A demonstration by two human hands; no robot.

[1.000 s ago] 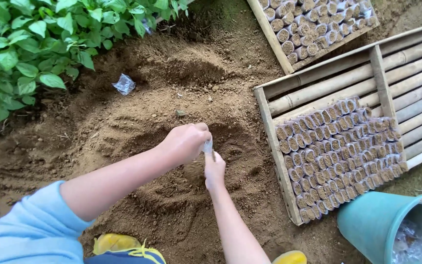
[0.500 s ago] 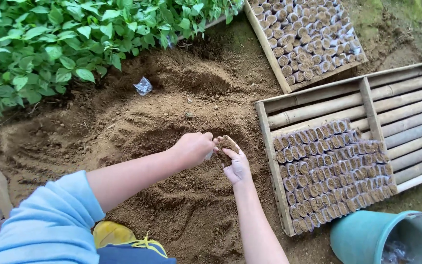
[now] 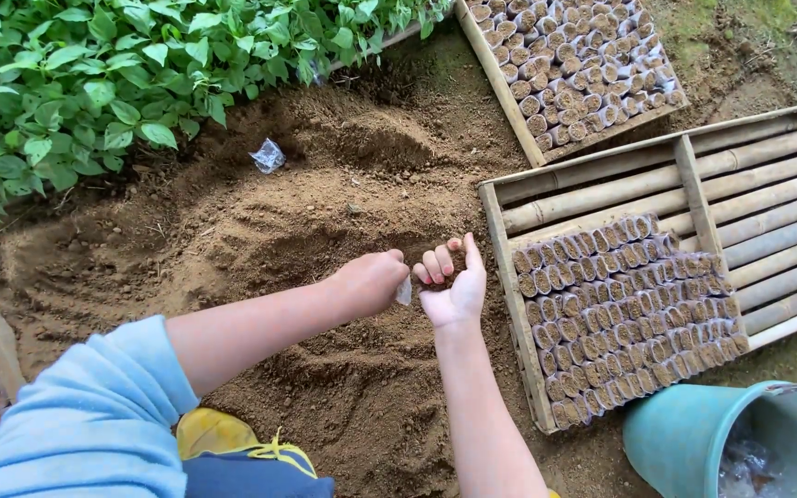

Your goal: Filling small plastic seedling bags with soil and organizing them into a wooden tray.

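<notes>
My left hand (image 3: 369, 281) is closed around a small clear plastic bag (image 3: 404, 292), whose edge shows between the two hands. My right hand (image 3: 452, 278) is cupped palm up beside it with brown soil in the palm, fingers curled. Both hands hover over a mound of loose brown soil (image 3: 260, 240). Just to the right lies a wooden tray (image 3: 507, 277) with a bamboo-slat floor, its near half packed with several rows of small soil-filled bags (image 3: 629, 304).
A second wooden tray of filled bags (image 3: 574, 65) sits at the top. Green leafy seedlings (image 3: 94, 65) fill the upper left. A crumpled clear plastic scrap (image 3: 267, 156) lies on the soil. A teal bucket (image 3: 694, 433) stands at the lower right. Yellow footwear (image 3: 223, 433) shows below.
Both hands have risen off the soil mound and shifted right toward the tray. My right hand turned palm up and now cups soil beside the bag.
</notes>
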